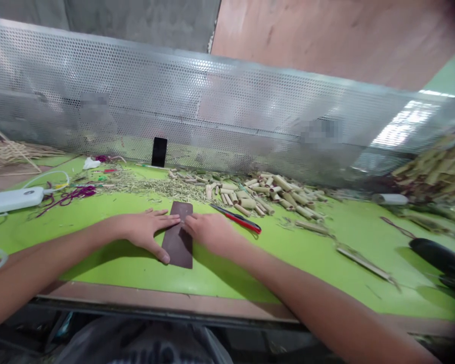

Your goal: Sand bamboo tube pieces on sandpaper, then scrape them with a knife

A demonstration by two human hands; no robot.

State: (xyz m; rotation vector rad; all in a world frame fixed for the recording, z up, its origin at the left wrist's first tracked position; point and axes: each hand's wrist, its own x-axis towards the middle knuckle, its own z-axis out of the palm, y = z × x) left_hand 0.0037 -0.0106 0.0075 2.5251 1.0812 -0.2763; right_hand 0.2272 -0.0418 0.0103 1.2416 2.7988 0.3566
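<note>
A dark brown rectangular sheet (182, 247), which looks like sandpaper, lies flat on the green tabletop in front of me. My left hand (147, 230) is spread beside it, thumb on the sheet's lower left edge and fingertips on its upper part. From the right, my right hand (212, 231) reaches onto the upper half of the sheet with its fingers curled and pressed together. Whatever may be under those fingers is hidden. Just beyond my right hand lies a red and black cutter knife (238, 220).
Cut hollow stem pieces (265, 194) are heaped behind the knife, with shavings (155, 184) to their left. A phone (160, 152) leans against the perforated metal screen (220, 111). On the left is a white power strip (13, 199); a black tool (440, 258) lies at right.
</note>
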